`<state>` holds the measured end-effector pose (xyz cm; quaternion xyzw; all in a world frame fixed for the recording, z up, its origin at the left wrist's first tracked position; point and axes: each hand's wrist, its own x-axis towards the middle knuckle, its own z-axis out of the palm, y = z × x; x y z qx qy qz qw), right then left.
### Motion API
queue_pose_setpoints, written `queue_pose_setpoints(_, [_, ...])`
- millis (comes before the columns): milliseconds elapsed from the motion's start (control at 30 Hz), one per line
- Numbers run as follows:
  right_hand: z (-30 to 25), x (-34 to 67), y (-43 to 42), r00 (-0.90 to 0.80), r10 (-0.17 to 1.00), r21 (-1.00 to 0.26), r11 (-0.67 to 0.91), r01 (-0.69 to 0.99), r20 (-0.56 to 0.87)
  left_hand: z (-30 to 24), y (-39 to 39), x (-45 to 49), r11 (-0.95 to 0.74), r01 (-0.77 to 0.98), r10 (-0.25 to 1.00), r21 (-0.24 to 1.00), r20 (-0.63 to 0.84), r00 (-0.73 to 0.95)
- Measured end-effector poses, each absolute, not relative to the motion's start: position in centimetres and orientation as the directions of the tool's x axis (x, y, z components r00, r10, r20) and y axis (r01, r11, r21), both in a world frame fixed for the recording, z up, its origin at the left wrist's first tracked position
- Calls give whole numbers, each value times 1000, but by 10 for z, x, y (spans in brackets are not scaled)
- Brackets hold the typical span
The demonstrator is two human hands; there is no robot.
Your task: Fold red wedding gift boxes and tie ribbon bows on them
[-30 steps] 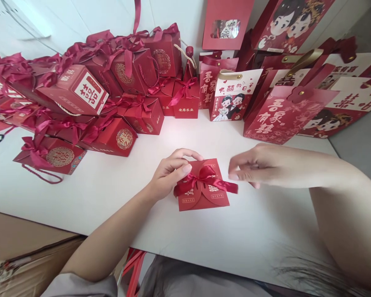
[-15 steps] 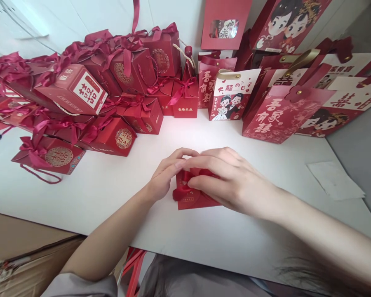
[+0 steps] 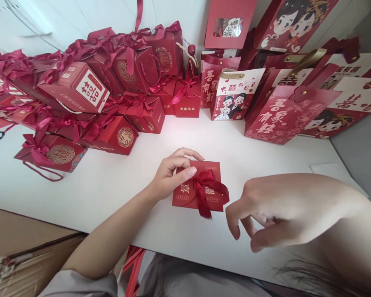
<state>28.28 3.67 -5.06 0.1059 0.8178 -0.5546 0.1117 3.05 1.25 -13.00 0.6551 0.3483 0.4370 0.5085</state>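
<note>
So your gift box (image 3: pixel 191 194) is one of those flat-looking red ones, squarish from above, with rounded flaps closing over the top. You've got pale gold Chinese characters on both sides of the bow, plus little outlined labels with print too tiny for me to read near the corners. The satin ribbon bow (image 3: pixel 205 180) is a deeper, shinier red. It sits right of the middle, one loop curling out past the right edge and a tail hanging toward you over the near edge.

The box is on the white worktop (image 3: pixel 160 231), out in front of you and between your two hands. It's directly to the right of your left hand (image 3: pixel 172 175), touching it: you're holding it with the thumb on top by the bow's knot and the index finger reaching along the far edge. Can't tell what the fingers underneath are doing.

Your right hand (image 3: pixel 275 210) is off to the right and nearer to you, loosely curled with the fingers apart and nothing in it. Box and bow are close to its fingertips, but there's a gap.

Beyond, you've got a big pile of ribboned boxes (image 3: pixel 120 78) at left and wedding gift bags (image 3: pixel 284 111) standing at right.
</note>
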Motion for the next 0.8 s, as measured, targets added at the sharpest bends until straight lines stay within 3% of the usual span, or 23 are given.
queue_pose_setpoints(100, [-48, 285, 40, -919, 124, -862, 318, 394, -374, -127, 12, 30, -222, 50, 896, 974, 183, 406])
queue_pose_setpoints(233, [-60, 280, 49, -860, 484, -904, 275, 327, -164, -121, 13, 28, -226, 137, 873, 964, 138, 468])
queue_pose_setpoints(300, [-68, 276, 53, -796, 593, -922, 228, 313, -123, -118, 13, 27, -247, 168, 864, 954, 138, 485])
queue_pose_setpoints(500, [-79, 265, 52, -804, 515, -946, -40, 323, -296, -116, 14, 24, -239, 171, 845, 956, 118, 522])
queue_pose_setpoints(800, [-80, 265, 52, -808, 481, -934, -67, 352, -339, -113, 15, 22, -331, 195, 813, 923, 174, 556])
